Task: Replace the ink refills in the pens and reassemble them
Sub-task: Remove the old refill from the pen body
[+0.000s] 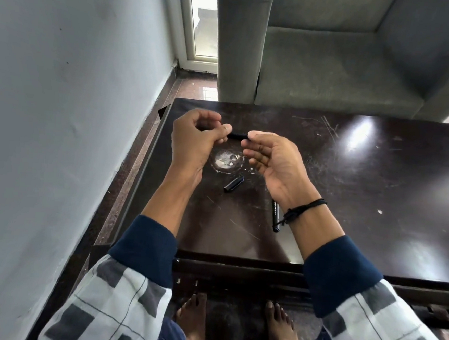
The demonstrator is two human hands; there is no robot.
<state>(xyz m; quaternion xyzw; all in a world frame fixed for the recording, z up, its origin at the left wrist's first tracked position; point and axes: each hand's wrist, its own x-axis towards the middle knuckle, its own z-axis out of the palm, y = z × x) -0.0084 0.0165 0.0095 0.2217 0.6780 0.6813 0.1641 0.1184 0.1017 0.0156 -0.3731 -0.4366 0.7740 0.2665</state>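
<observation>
Fingertips of my left hand (196,138) and right hand (274,160) pinch opposite ends of a short, smooth black pen barrel (237,135), held level above the scratched, glossy dark table (376,180). Below it, a black cylindrical cap (233,183) lies on the tabletop. A second black pen (276,216) lies beside my right wrist, partly hidden.

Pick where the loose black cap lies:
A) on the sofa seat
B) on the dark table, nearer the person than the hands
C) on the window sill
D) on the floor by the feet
B: the cap rests on the table, below the left hand and right hand, which pinch a black pen piece between them.
</observation>
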